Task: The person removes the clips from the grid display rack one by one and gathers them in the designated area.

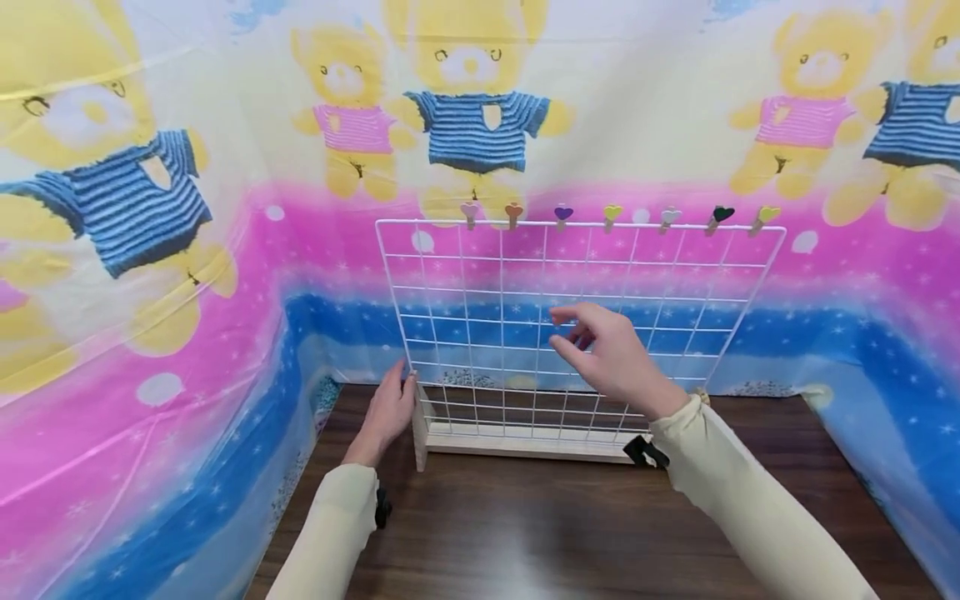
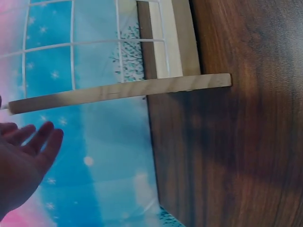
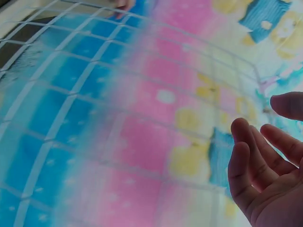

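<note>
A white wire grid rack (image 1: 522, 346) stands upright on a pale wooden base (image 1: 517, 442). My left hand (image 1: 390, 407) is at the rack's left wooden side post (image 1: 420, 433), thumb near the top of the post. In the left wrist view its fingers (image 2: 45, 139) are extended beside the post, away from the wood. My right hand (image 1: 607, 354) hovers before the middle of the grid with bent, relaxed fingers. Nothing lies between its thumb (image 3: 289, 105) and fingers. Heart-topped clips line the top wire, among them an orange one (image 1: 513, 215), a purple one (image 1: 563, 215) and a dark green one (image 1: 722, 217).
The rack rests on a dark wood table (image 1: 525, 525). Behind and on both sides hangs a cloth (image 1: 645, 117) printed with teddy bears. Black wrist straps (image 1: 647, 452) show at both sleeves.
</note>
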Demonstrator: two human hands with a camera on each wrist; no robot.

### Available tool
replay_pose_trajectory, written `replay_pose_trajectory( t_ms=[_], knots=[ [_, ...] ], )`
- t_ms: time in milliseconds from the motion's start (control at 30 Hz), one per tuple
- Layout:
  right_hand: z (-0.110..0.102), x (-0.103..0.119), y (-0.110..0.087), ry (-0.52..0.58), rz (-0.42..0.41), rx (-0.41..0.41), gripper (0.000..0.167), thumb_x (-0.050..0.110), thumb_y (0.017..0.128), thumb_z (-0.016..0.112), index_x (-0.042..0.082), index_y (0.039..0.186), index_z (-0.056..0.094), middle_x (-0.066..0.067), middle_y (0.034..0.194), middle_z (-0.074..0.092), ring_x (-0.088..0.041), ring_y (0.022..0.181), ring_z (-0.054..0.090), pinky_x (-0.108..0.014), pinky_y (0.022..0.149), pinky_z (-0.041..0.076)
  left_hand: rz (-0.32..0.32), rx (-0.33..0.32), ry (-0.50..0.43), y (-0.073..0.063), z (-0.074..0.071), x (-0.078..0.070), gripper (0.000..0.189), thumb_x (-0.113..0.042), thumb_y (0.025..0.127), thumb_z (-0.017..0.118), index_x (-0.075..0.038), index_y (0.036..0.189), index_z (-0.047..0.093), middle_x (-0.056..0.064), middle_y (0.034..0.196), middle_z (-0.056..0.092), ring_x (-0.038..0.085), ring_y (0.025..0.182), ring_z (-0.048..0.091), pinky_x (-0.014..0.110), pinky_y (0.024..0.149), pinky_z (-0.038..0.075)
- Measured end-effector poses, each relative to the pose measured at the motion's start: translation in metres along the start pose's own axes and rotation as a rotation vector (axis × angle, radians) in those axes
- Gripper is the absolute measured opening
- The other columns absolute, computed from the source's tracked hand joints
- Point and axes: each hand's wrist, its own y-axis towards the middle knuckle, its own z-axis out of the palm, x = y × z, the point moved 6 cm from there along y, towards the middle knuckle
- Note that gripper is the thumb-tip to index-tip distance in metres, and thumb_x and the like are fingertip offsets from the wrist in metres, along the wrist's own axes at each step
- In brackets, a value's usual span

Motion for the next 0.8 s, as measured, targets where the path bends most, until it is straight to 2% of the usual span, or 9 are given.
replay_pose_trajectory(
  t_ms=[233, 433, 600, 800],
  knots=[
    [-0.008, 0.04, 0.046, 0.031, -0.095, -0.028, 0.034, 0.011, 0.089, 0.066, 0.003, 0.122, 0.06, -0.008, 0.108, 0.063, -0.01, 0.066, 0.058, -0.027, 0.06, 0.05, 0.023, 0.025, -0.047, 0.003, 0.009, 0.003, 0.043, -0.023, 0.105, 0.031, -0.002, 0.142, 0.036, 0.023, 0.136, 0.044, 0.037, 0.126, 0.042, 0.052, 0.1, 0.035],
    [-0.015, 0.069, 0.087, 0.037, -0.121, -0.058, 0.037, 0.01, 0.09, 0.064, 0.002, 0.125, 0.057, -0.009, 0.11, 0.059, -0.013, 0.065, 0.056, -0.026, 0.064, 0.051, 0.003, 0.045, -0.066, 0.002, 0.015, 0.008, 0.049, -0.029, 0.106, 0.025, -0.006, 0.149, 0.026, 0.02, 0.144, 0.038, 0.036, 0.13, 0.037, 0.051, 0.103, 0.032],
    [-0.015, 0.076, 0.117, 0.026, -0.034, -0.018, 0.04, 0.012, 0.093, 0.06, 0.005, 0.132, 0.052, -0.01, 0.119, 0.056, -0.013, 0.067, 0.059, -0.025, 0.066, 0.051, 0.019, 0.033, -0.051, 0.001, 0.017, 0.012, 0.049, -0.03, 0.106, 0.024, -0.008, 0.149, 0.025, 0.023, 0.138, 0.044, 0.039, 0.123, 0.045, 0.053, 0.097, 0.037],
    [-0.006, 0.069, 0.138, 0.068, 0.106, 0.053, 0.043, 0.019, 0.097, 0.055, 0.009, 0.137, 0.047, -0.005, 0.112, 0.059, -0.012, 0.06, 0.062, -0.025, 0.061, 0.053, 0.022, 0.037, -0.078, 0.001, 0.019, 0.016, 0.047, -0.031, 0.106, 0.026, -0.013, 0.15, 0.024, 0.021, 0.13, 0.051, 0.037, 0.109, 0.054, 0.051, 0.086, 0.042]
  ],
)
